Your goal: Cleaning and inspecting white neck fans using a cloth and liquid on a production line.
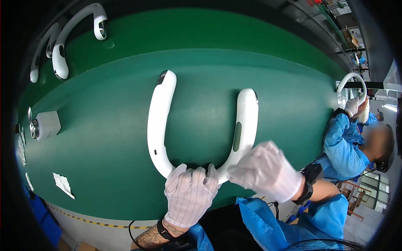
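A white U-shaped neckband device (157, 121) lies on the green table with its two ends pointing away from me. One side carries fine perforations and a grey-green oval inset, and the far tips have dark parts. My left hand (190, 192), in a white striped glove, is closed over the bottom of the curve. My right hand (268, 171), gloved too, is bunched beside the right-hand bend, its fingers curled and slightly blurred. Whatever it may hold is hidden.
More white neckband devices (63, 42) sit on the far left ledge. A small bottle with a metal top (46, 125) and a crumpled white tissue (63, 185) are on the left. At right, a co-worker in a blue smock (341, 146) handles another curved white piece (352, 76).
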`<action>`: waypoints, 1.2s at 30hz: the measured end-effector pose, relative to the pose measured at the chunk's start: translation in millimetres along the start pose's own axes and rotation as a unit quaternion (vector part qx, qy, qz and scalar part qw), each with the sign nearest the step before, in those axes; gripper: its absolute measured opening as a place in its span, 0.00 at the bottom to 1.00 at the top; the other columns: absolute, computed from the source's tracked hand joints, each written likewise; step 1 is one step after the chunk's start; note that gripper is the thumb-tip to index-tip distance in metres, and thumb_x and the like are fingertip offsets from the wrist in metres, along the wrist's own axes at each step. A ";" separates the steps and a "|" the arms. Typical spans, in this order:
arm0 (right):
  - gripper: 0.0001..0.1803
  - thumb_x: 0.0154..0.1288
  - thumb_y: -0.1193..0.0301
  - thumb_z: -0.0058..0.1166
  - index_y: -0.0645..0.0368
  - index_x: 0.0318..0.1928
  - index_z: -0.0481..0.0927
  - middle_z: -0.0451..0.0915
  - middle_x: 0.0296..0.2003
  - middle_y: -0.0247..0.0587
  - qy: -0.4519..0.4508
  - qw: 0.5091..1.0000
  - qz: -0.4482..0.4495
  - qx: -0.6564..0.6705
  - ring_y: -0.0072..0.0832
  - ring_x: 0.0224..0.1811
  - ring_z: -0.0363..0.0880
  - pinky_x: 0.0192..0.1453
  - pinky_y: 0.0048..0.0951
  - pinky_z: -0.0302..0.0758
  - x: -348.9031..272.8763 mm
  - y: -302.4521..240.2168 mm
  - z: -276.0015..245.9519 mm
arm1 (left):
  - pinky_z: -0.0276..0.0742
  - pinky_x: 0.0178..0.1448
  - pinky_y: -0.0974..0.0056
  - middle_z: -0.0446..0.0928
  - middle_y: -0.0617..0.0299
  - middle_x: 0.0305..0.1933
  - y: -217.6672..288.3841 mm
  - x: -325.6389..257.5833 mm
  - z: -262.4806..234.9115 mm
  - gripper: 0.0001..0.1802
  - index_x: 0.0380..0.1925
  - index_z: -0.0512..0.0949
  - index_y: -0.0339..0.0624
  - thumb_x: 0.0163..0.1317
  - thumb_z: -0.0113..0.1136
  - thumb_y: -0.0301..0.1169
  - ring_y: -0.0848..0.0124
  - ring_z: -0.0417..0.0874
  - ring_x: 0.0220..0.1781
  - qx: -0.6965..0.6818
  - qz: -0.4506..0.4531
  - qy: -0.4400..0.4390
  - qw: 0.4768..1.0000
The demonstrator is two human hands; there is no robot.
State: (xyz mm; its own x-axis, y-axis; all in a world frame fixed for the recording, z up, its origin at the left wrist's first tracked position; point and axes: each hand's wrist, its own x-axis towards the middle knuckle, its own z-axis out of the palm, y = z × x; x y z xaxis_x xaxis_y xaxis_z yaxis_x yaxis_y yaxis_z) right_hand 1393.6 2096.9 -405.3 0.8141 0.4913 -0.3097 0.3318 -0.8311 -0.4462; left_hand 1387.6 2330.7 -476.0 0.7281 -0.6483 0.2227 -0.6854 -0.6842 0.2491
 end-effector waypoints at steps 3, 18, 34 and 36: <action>0.05 0.56 0.71 0.66 0.50 0.35 0.87 0.84 0.32 0.33 0.256 0.944 -0.024 -0.208 0.32 0.33 0.80 0.35 0.35 0.74 11.8 21.0 -18.1 | 0.64 0.72 0.51 0.74 0.66 0.44 -2.9 -2.1 -0.8 0.22 0.52 0.84 0.52 0.59 0.72 0.45 0.68 0.77 0.48 -0.001 0.003 0.005 1.000; 0.07 0.56 0.69 0.68 0.50 0.36 0.86 0.82 0.35 0.32 0.202 0.913 -0.038 -0.353 0.34 0.36 0.78 0.39 0.37 0.74 12.6 12.6 -5.7 | 0.68 0.71 0.55 0.72 0.66 0.40 -2.2 0.3 -2.8 0.18 0.49 0.85 0.51 0.60 0.71 0.41 0.69 0.75 0.45 -0.020 -0.009 0.049 0.999; 0.05 0.58 0.70 0.65 0.49 0.37 0.86 0.82 0.32 0.30 0.267 0.942 -0.039 -0.199 0.31 0.33 0.81 0.33 0.35 0.73 7.7 14.8 -19.0 | 0.66 0.70 0.56 0.73 0.67 0.39 3.2 3.9 -5.3 0.14 0.44 0.85 0.51 0.60 0.70 0.41 0.69 0.75 0.43 -0.043 -0.004 0.027 0.999; 0.08 0.57 0.70 0.65 0.50 0.40 0.86 0.82 0.34 0.32 0.047 0.986 -0.048 -0.153 0.32 0.34 0.80 0.35 0.37 0.73 1.6 -5.6 -8.3 | 0.67 0.69 0.57 0.73 0.67 0.39 6.9 3.3 -5.2 0.14 0.43 0.85 0.50 0.60 0.70 0.40 0.68 0.75 0.43 -0.053 -0.012 0.026 0.998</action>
State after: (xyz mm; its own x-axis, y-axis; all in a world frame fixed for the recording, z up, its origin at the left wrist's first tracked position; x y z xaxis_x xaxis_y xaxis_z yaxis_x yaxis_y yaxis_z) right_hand 1397.0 2100.2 -396.3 0.8080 0.5571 -0.1920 0.5259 -0.8287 -0.1914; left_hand 1385.3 2325.6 -468.6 0.7453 -0.6123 0.2639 -0.6654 -0.6579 0.3527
